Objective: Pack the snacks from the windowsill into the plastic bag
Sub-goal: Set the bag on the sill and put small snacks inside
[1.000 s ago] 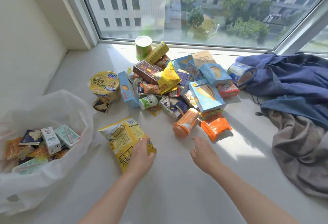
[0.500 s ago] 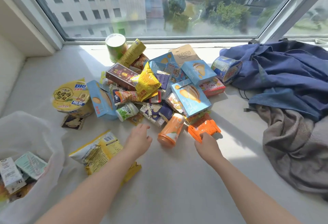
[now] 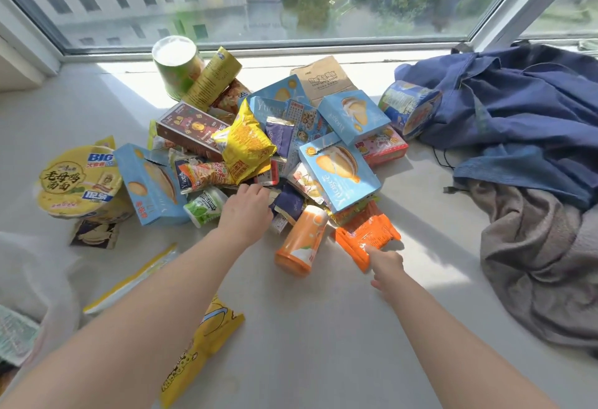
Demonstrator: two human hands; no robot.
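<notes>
Snack pile [image 3: 246,146] mid-windowsill [image 3: 323,327], plastic bag [image 3: 38,272] at far left. Right hand [image 3: 386,264]: fingers laid on orange packet [image 3: 365,234] near edge, thumb off it. Left hand [image 3: 247,211] at dark-blue packet [image 3: 289,204], fingers curled, tips hidden, grip can't tell.

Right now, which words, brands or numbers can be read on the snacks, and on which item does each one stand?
"BIG": lid of the yellow noodle bowl.
"老母鸡汤面": the same lid.
"Yuoge": front blue box.
Too blurred to read: the print on the brown paper bag, the dark red box and the nearest yellow bag.
No numbers can be read.
</notes>
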